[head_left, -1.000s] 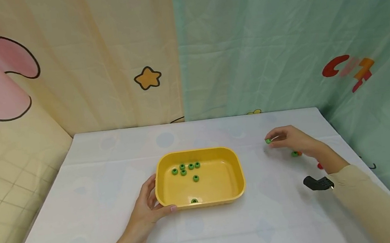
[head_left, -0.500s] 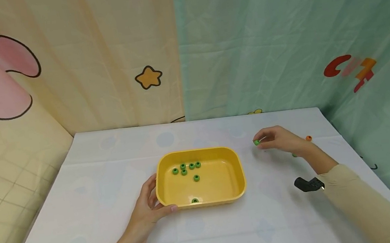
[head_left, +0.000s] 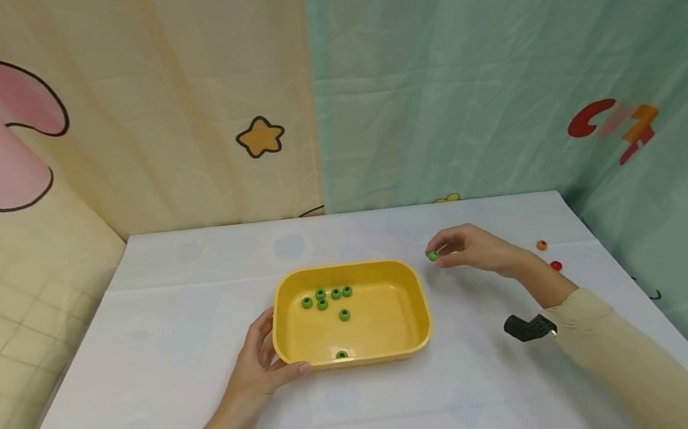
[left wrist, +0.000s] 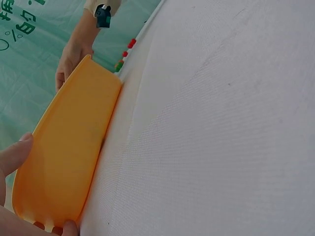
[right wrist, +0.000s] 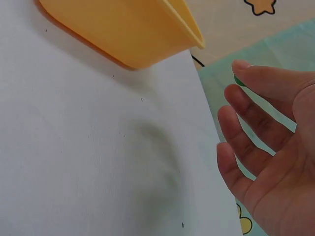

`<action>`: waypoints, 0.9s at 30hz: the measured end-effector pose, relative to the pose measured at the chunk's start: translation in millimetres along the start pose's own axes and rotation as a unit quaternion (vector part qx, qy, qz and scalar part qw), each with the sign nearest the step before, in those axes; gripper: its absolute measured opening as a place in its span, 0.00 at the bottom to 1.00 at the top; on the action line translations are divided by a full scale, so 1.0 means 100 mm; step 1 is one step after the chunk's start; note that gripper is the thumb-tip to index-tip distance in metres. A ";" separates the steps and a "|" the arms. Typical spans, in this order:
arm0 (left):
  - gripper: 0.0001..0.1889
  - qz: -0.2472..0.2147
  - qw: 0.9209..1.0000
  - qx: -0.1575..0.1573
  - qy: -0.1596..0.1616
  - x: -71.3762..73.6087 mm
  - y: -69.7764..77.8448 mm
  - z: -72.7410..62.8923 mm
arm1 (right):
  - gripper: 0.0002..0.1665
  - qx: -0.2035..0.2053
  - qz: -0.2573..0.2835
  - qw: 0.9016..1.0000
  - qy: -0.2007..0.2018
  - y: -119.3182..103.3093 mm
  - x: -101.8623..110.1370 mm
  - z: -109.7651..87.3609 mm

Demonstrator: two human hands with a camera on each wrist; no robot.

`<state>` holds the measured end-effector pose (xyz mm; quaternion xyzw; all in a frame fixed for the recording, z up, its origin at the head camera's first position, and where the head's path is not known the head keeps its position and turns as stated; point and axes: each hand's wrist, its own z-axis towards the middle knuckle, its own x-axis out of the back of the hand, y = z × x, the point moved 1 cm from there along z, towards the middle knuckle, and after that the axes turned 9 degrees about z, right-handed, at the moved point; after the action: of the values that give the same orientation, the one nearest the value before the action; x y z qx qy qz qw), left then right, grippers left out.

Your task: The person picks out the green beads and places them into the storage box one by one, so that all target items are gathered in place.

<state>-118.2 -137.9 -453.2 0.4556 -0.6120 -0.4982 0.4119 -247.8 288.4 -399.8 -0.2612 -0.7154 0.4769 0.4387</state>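
My left hand [head_left: 261, 363] grips the left end of a yellow tray [head_left: 400, 341], thumb over the front rim and fingers along the side. In the left wrist view the tray's wall [left wrist: 74, 137] rises between thumb and fingertips. Several green beads [head_left: 345, 314] with dark holes lie inside, mostly in its left half. Just right of the tray, above the table, my right hand [head_left: 469, 250] pinches one more green bead [head_left: 433, 256] between thumb and fingertips. In the right wrist view the thumb mostly hides that bead [right wrist: 239, 81]; the other fingers are loosely bent.
An orange bead [head_left: 541, 245] and a red bead [head_left: 556, 265] lie on the white-covered table [head_left: 371, 421], behind my right forearm. A black strap-like piece [head_left: 528, 327] sticks out at the right wrist. Printed curtains [head_left: 432, 87] stand along the table's back and sides.
My right hand has moved left toward the tray with the green bead pinched. The orange and red beads now show beside the forearm. My left hand and the tray keep their place.
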 end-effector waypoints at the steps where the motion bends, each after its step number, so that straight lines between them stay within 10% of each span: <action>1: 0.57 0.000 1.000 -0.001 -0.001 0.00 0.00 0.00 | 0.18 0.001 -0.001 1.000 -0.001 -0.02 -0.01 0.01; 27: 0.59 -0.015 1.000 0.007 -0.005 0.00 -0.02 0.00 | 0.12 0.065 -0.007 0.997 -0.047 -0.44 -0.32 0.36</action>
<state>-118.2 -137.9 -455.2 0.4651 -0.6107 -0.5021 0.3984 -261.5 228.7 -377.9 -0.2044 -0.7045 0.5314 0.4236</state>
